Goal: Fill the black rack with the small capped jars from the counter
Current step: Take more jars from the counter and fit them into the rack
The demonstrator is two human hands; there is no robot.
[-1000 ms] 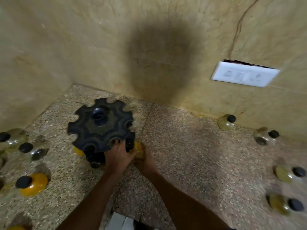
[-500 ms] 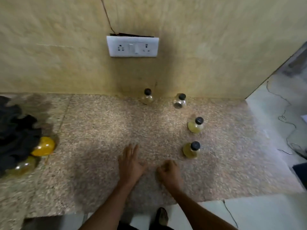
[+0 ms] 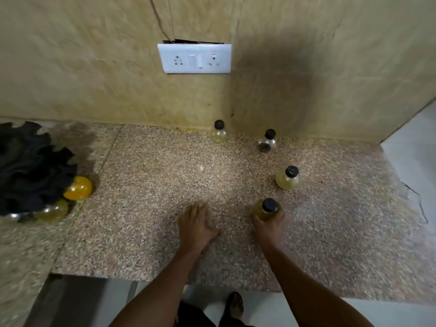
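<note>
Right grip point(image 3: 267, 223) wrapped around a yellow jar point(image 3: 265, 210), black cap up, jar base at the tabletop point(image 3: 165, 175). Left grip point(image 3: 195, 224) flat and released on the tabletop, just left of it. Three more capped jars point(image 3: 287, 179) stand beyond the right grip. Black rack point(image 3: 30, 171) far left, orange jar point(image 3: 78, 188) already in it.

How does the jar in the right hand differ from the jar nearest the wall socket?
The jar in the right hand is gripped low by the right hand; the jar nearest the wall socket stands free by the wall. The held jar's contents look deeper yellow, the other's pale. Both are small, round and black-capped.
</note>
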